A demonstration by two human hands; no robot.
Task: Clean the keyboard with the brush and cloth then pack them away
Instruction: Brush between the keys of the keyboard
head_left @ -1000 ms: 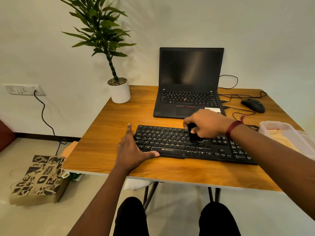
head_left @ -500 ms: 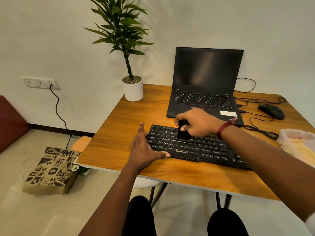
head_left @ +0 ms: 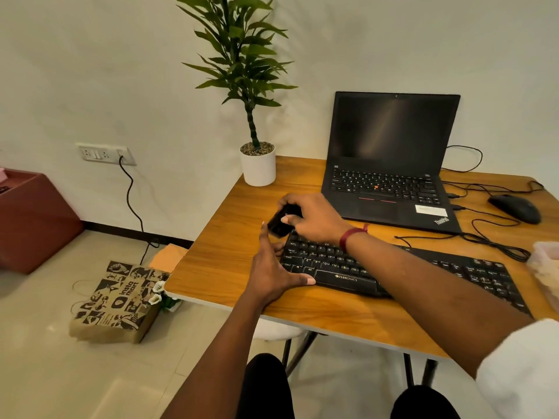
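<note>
Right grip (head_left: pixel 308 217) on 1 brush (head_left: pixel 279 222), 1 keyboard (head_left: pixel 402 270), L hand (head_left: pixel 272 267) flat

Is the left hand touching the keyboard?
Touching. The head view shows the left hand with its thumb lying against the keyboard's front left edge.

open laptop (head_left: pixel 390 164), potted plant (head_left: pixel 257 164), mouse (head_left: pixel 515 208), paper bag (head_left: pixel 116 300)

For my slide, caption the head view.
Right hand brushes the keyboard's left end with a black brush; left hand steadies it.
</note>
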